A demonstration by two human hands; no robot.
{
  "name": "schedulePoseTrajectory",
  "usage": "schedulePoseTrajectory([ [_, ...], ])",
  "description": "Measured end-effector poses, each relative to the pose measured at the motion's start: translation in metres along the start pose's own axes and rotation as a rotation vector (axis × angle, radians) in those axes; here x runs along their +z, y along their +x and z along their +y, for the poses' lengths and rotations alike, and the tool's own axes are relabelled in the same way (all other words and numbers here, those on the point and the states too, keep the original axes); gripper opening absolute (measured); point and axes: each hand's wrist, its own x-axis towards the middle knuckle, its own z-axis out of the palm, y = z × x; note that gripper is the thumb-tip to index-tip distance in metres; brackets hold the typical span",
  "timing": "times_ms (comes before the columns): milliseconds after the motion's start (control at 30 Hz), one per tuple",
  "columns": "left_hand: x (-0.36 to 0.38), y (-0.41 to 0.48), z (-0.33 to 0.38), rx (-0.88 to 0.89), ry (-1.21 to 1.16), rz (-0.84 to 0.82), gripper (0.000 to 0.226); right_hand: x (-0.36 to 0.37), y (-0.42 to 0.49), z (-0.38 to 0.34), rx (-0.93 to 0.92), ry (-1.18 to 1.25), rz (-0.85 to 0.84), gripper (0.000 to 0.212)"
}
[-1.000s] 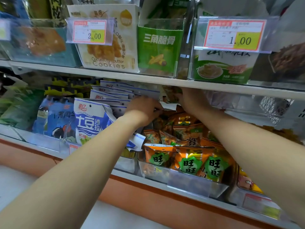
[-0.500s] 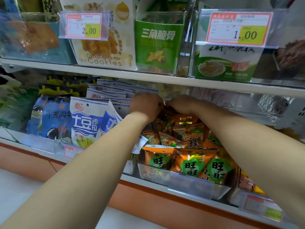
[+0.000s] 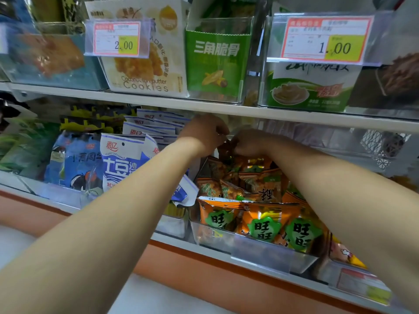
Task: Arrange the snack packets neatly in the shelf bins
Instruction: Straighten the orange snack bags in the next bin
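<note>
Orange snack packets (image 3: 260,223) with green labels fill a clear plastic bin (image 3: 272,254) on the lower shelf. Both my hands reach to the back of that bin, just under the upper shelf board. My left hand (image 3: 206,134) is curled, its fingers pinching a brownish packet (image 3: 225,147) at the rear. My right hand (image 3: 251,142) is curled on the same packet from the right. The two hands almost touch. The packet is mostly hidden by my fingers.
White-and-blue packets (image 3: 122,166) stand in the bin to the left, beside blue bags (image 3: 74,162). The upper shelf (image 3: 272,113) holds a cookie box (image 3: 145,64), green boxes (image 3: 217,62) and price tags (image 3: 326,39). A white wire basket (image 3: 381,148) sits at right.
My hands have drawn together at the back of the orange-packet bin, now nearly touching and gripping a packet there. The view has shifted slightly.
</note>
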Motion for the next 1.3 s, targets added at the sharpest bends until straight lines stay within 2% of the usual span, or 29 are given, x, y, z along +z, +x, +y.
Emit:
schedulePoseTrajectory([
  [100, -0.019, -0.018, 0.011, 0.084, 0.031, -0.038, 0.020, 0.001, -0.011, 0.003, -0.075, 0.070, 0.121, 0.032],
  [167, -0.025, -0.038, 0.011, 0.155, 0.104, -0.099, 0.019, 0.006, -0.026, 0.006, -0.138, 0.139, 0.299, 0.031],
  [233, -0.021, -0.054, 0.004, 0.152, 0.184, -0.152, 0.022, 0.012, -0.046, 0.007, -0.225, 0.250, 0.431, 0.026],
  [333, -0.012, -0.062, -0.005, 0.152, 0.246, -0.141, 0.034, 0.021, -0.070, 0.004, -0.336, 0.276, 0.307, 0.027],
  [433, -0.005, -0.055, -0.010, 0.137, 0.209, -0.134, 0.036, 0.027, -0.076, 0.002, -0.312, 0.190, 0.179, 0.037],
  [533, 0.010, -0.051, -0.013, 0.143, 0.234, -0.180, 0.030, 0.021, -0.079, 0.012, -0.284, 0.201, 0.228, 0.040],
  [667, 0.024, -0.044, -0.016, 0.058, 0.177, -0.029, 0.014, 0.017, -0.086, 0.038, -0.265, 0.114, 0.322, 0.032],
  [733, 0.026, -0.037, -0.013, 0.015, 0.248, 0.008, 0.015, 0.020, -0.087, 0.047, -0.228, 0.204, 0.291, 0.025],
  [800, 0.028, -0.031, -0.009, -0.022, 0.304, 0.010, 0.016, 0.020, -0.088, 0.051, -0.183, 0.305, 0.214, 0.031],
  [900, 0.032, -0.024, -0.005, -0.044, 0.304, 0.011, 0.018, 0.019, -0.092, 0.052, -0.213, 0.266, 0.144, 0.026],
  [1033, 0.032, -0.018, -0.002, -0.074, 0.275, -0.011, 0.015, 0.024, -0.090, 0.054, -0.181, 0.138, 0.247, 0.013],
  [1167, 0.020, -0.017, -0.001, -0.071, 0.145, -0.129, 0.008, 0.033, -0.085, 0.052, -0.163, 0.089, 0.408, 0.018],
  [1300, -0.005, -0.036, 0.007, 0.076, -0.160, -0.054, 0.008, 0.028, -0.085, 0.054, -0.120, 0.139, 0.346, 0.019],
])
